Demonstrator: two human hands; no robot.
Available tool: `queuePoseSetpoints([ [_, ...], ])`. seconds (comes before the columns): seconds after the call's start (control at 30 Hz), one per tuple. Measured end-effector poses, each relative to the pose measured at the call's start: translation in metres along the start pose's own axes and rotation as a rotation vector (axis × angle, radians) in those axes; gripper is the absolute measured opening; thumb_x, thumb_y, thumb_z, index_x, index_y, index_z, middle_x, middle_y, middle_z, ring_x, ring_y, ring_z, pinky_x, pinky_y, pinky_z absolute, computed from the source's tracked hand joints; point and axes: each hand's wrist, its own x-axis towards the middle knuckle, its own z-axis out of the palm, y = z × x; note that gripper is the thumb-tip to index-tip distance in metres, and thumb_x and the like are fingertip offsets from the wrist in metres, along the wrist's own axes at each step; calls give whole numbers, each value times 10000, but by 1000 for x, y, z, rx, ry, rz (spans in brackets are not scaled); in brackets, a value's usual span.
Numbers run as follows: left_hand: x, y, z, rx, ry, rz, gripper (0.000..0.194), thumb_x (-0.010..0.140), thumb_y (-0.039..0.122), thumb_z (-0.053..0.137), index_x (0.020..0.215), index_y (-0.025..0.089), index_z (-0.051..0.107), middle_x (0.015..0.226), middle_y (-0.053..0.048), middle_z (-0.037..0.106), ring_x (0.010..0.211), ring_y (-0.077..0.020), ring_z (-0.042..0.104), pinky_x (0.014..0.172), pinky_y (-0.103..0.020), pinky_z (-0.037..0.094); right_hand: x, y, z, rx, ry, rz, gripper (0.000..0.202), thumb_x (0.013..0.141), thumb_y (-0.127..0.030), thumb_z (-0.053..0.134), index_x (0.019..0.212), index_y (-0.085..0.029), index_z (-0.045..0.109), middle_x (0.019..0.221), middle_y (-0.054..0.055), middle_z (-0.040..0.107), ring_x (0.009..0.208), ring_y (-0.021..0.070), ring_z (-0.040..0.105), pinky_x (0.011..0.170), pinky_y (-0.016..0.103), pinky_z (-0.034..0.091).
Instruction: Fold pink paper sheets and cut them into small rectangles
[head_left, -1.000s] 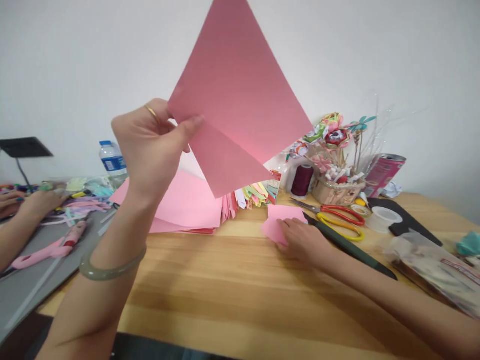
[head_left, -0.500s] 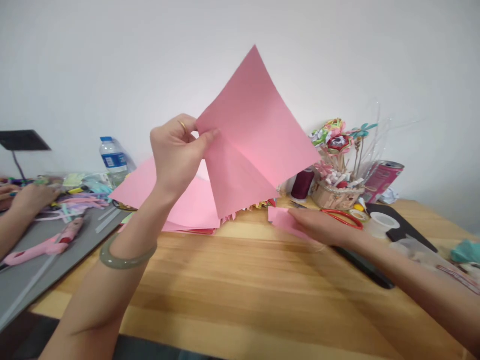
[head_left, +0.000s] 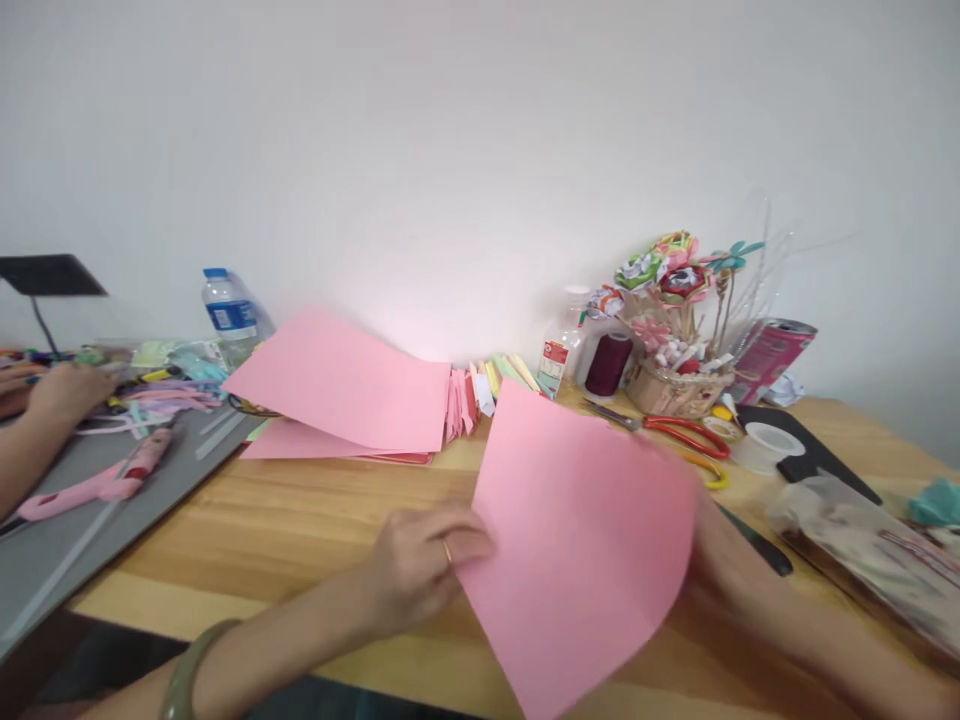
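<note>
Grip of the left hand (head_left: pixel 420 562) is closed on the left edge of a large pink sheet (head_left: pixel 574 535), thumb and fingers pinched together there. A gold ring (head_left: pixel 448 552) sits on one finger, and a greenish bangle (head_left: pixel 189 668) circles the forearm. The right hand (head_left: pixel 712 560), blurred, is at the opposite edge of the sheet; its fingers are largely hidden behind the paper, so whether they are clamped on it cannot be told. The sheet slants over the bench (head_left: pixel 322 510), right side bowed, one corner pointing toward the near edge.

Just beyond its right side lie red-handled scissors (head_left: pixel 686 436) and a yellow handle (head_left: pixel 712 470), partly covered, with a dark-handled tool (head_left: pixel 761 545) near the right forearm. Behind the sheet, toward the wall, are a bundle of paper strips (head_left: pixel 461 405), a clear labelled bottle (head_left: pixel 559 355) and a maroon thread spool (head_left: pixel 609 365). Next to the spool, a basket (head_left: pixel 667 392) holds paper flowers (head_left: pixel 682 282), with a pink can (head_left: pixel 772 360) leaning beside it.

To the left of the strips lies a stack of pink paper (head_left: pixel 345 390), its top sheet askew. Farther left, a blue-capped bottle (head_left: pixel 230 310) stands by the wall, and a pink glue gun (head_left: pixel 97 490) rests on a gray mat (head_left: pixel 184 475), near another person's hands (head_left: pixel 67 395).
</note>
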Motion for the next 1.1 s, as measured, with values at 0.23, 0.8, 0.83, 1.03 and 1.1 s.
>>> queuePoseSetpoints([
  [0.23, -25, -9, 6, -254, -264, -226, 259, 814, 25, 440, 825, 189, 640, 823, -24, 682, 799, -127, 639, 735, -217, 497, -6, 2, 10, 121, -143, -349, 562, 814, -190, 490, 1352, -281, 359, 1335, 97, 462, 1289, 267, 313, 1031, 533, 265],
  [0.8, -54, -21, -5, 392, -183, -74, 209, 856, 166, 491, 1009, 193, 631, 1003, -63, 673, 980, -221, 568, 820, -390, 479, 6, -15, 11, 232, -425, -204, 452, 855, -207, 438, 1301, -277, 460, 1296, 67, 512, 1192, 220, 455, 984, 411, 375],
  [0.83, -56, -21, -5, 378, -173, -89, 214, 857, 159, 487, 1007, 198, 635, 995, -56, 677, 969, -213, 573, 802, -373, 488, 9, -15, 12, 232, -415, -210, 436, 852, -205, 443, 1281, -267, 486, 1276, 76, 530, 1174, 221, 469, 970, 404, 382],
  [1.03, -60, -20, -7, 128, -125, -345, 216, 842, 188, 509, 958, 241, 683, 979, -51, 679, 942, -198, 572, 781, -340, 485, 27, -26, 18, 446, -383, -87, 273, 892, -281, 392, 902, -202, 653, 962, 64, 642, 896, 173, 578, 774, 293, 439],
  [1.1, -60, -19, -8, 91, -104, -534, 161, 818, 247, 565, 902, 248, 702, 953, -44, 676, 937, -204, 560, 793, -345, 470, 32, -27, 23, 477, -385, 104, 351, 885, -396, 393, 687, -188, 594, 726, 23, 607, 675, 151, 551, 606, 268, 413],
])
